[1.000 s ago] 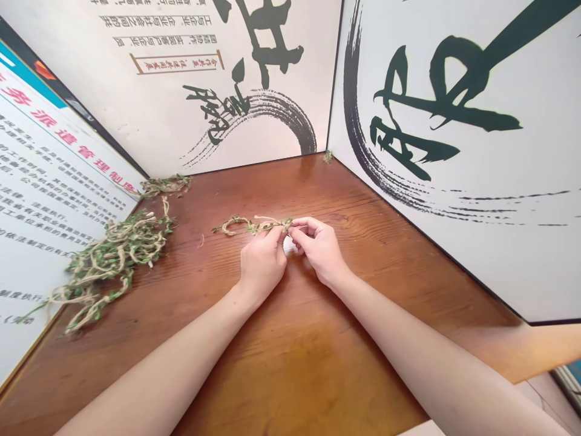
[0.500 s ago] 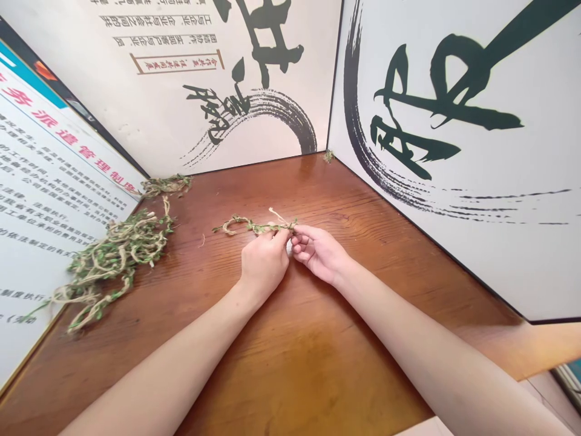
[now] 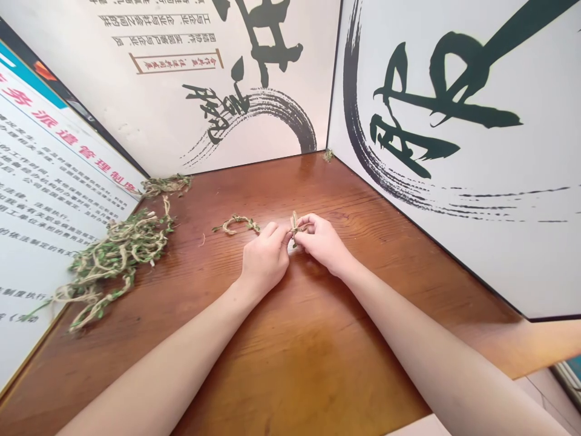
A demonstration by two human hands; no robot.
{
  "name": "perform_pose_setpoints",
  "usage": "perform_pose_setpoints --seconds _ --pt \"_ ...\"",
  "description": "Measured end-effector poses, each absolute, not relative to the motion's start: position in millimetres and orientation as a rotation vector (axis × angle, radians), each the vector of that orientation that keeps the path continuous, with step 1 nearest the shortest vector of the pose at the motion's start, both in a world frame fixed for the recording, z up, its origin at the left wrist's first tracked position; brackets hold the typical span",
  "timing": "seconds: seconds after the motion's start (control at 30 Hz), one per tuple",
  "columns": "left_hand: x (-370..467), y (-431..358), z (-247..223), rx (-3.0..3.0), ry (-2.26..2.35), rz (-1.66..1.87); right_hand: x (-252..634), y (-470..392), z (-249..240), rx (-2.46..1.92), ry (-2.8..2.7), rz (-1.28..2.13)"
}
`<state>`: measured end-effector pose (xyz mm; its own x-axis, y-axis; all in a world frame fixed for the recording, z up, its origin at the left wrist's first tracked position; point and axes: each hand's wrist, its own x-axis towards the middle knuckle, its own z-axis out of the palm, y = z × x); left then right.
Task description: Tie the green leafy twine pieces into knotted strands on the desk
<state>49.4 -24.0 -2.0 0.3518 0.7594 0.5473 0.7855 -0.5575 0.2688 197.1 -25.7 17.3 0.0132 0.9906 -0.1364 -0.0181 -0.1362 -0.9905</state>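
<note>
A length of leafy twine (image 3: 241, 223), tan cord with small green leaves, curls over the wooden table (image 3: 290, 339) to the left of my hands. Its other end runs up between my fingers. My left hand (image 3: 267, 254) is closed, pinching the twine between thumb and forefinger. Close beside it, my right hand (image 3: 323, 243) pinches the same twine, where a small loop stands up between the two hands. Part of the cord is hidden behind my left hand's fingers.
A tangled heap of leafy twine (image 3: 122, 254) lies at the table's left side, with a smaller bunch (image 3: 167, 184) behind it. A green scrap (image 3: 328, 155) sits in the back corner. Printed panels (image 3: 436, 200) wall in the table's left, back and right.
My right hand's fingers have moved up and closed on the twine. A loop now stands between the hands where a loose end stuck out to the left. My left hand has barely moved.
</note>
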Motion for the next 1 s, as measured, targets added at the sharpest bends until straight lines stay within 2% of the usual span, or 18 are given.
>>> perform_pose_setpoints --seconds 0.1,0.3,0.5,0.63,0.8,1.0 --pt "49 -23 -2 -2.531 -1.484 -1.007 198 -25 16 -1.450 -1.391 0.991" --pt "49 -21 0 -2.526 -1.559 -1.162 194 -25 10 -1.296 -1.105 1.313" --pt "48 -19 1 -2.537 -1.579 -1.282 201 -25 9 -1.395 -1.503 0.755" --pt "47 -17 2 -2.499 -1.633 -1.389 208 -21 4 -1.484 -1.553 0.499" --pt "47 -14 3 -2.426 -1.774 -1.477 208 -18 -4 -1.480 -1.370 0.459" --pt "48 -14 4 -2.391 -1.919 -1.466 199 -38 11 -1.098 -1.247 0.238"
